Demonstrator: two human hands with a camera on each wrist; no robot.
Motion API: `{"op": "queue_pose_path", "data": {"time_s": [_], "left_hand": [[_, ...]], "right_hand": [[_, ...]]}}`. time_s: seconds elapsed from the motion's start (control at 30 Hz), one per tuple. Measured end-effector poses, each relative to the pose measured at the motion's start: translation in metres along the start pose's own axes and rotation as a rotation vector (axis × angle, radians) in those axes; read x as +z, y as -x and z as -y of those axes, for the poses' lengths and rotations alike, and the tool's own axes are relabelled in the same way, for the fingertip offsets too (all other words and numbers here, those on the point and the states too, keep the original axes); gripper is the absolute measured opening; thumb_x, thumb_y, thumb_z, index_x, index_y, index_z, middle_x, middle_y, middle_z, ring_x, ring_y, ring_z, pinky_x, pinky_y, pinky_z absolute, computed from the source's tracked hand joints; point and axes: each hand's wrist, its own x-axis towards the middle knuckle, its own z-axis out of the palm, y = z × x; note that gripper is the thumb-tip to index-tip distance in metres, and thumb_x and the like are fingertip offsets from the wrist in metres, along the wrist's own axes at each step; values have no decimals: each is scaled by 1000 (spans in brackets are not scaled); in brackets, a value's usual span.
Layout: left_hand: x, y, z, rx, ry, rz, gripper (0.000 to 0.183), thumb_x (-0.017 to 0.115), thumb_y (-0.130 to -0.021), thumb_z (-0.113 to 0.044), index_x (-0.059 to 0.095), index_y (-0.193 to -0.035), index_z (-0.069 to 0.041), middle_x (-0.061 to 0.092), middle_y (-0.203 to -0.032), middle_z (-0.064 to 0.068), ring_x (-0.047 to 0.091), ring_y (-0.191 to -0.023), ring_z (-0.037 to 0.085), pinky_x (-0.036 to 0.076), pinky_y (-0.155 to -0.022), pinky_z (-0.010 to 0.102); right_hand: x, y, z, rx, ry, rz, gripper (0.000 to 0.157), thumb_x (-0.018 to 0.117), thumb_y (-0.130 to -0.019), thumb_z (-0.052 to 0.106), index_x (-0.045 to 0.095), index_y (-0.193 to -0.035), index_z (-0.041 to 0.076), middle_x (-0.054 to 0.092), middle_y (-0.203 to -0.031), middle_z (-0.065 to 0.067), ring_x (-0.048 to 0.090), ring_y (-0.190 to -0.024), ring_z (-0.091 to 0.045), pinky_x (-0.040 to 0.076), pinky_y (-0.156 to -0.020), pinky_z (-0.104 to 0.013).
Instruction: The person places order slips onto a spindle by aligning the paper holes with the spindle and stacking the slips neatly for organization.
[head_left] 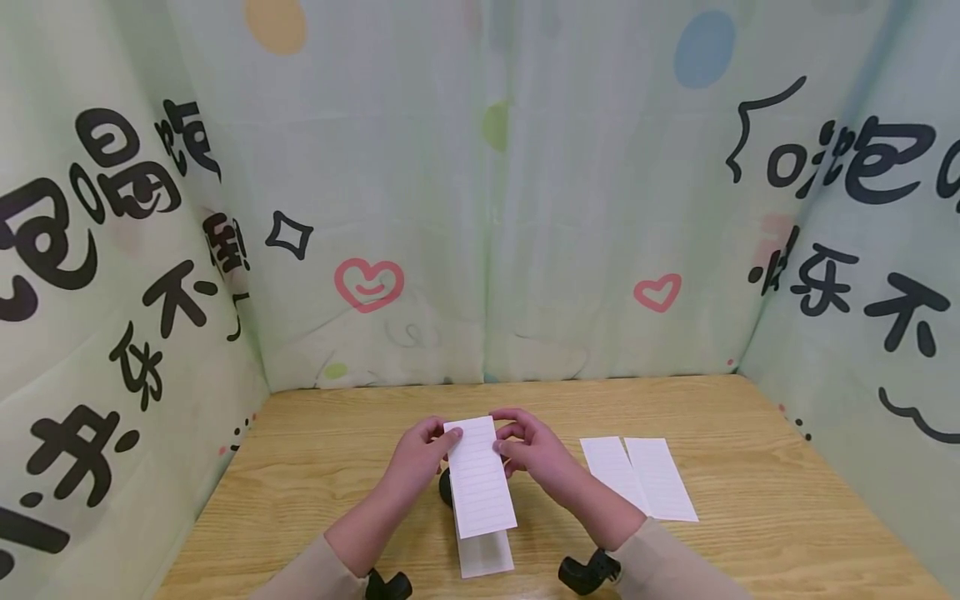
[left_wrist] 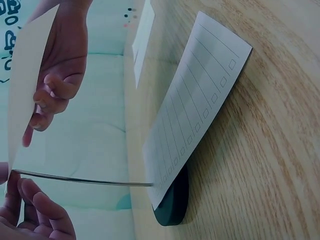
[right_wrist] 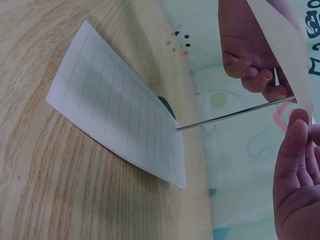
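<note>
My left hand (head_left: 417, 454) pinches the left edge of a lined paper slip (head_left: 480, 475), its thumb lying on the front. Along the right edge, my right hand (head_left: 534, 454) holds the same slip near its top. Beneath it, a thin metal spike (left_wrist: 85, 180) rises from a round black base (left_wrist: 176, 212) on the table. Its upper end meets the raised slip; whether it has pierced the paper I cannot tell. Lower down, another lined slip (left_wrist: 195, 100) with small checkboxes sits slanted on the spike by the base. Most of the base is hidden in the head view.
Two more lined slips (head_left: 663, 479) lie side by side on the wooden table (head_left: 765, 467), partly behind the right forearm. Printed curtains (head_left: 450, 208) enclose the table at the back and both sides. Black wrist cameras (head_left: 588, 573) hang under the sleeves.
</note>
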Motion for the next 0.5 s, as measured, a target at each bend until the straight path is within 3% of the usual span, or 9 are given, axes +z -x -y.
{"op": "queue_pose_path", "data": {"time_s": [0.23,0.5], "left_hand": [[1,2,-2,-20,-33,5,26,67,-95,-32,64,-104,-7,58,-94,7,56,-82,23,49,-70,38],[1,0,0,6,-71,-3,25,67,-95,-32,65,-101,-7,58,-94,7,54,-82,22,45,-67,31]], "right_hand": [[1,-2,-2,15,-1,-13,42,59,-97,6,47,-137,2,59,-103,-13,60,-76,-22,53,-67,-35],[4,-4,-4,5,37,-40,39,57,-99,8,48,-136,1,62,-99,-12,61,-77,-21,51,-64,-30]]}}
